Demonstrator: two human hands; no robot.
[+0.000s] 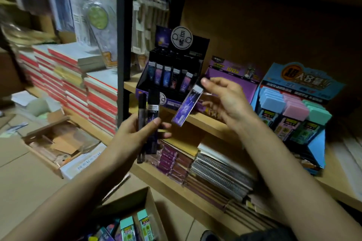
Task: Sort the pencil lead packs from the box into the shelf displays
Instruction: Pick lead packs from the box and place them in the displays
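Red-spined notebook stacks (78,88), spiral notebooks (219,170)

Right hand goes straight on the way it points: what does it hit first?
Likely the black display on the shelf: the right hand, pinching a purple pack, points up-left at its front rows. Depth unclear.

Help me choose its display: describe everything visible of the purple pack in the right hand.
The purple pack is a slim, flat rectangular case, glossy like plastic, with a pale print and a light band at its upper end. It tilts, top leaning right, before the black display. The right hand pinches its upper end.
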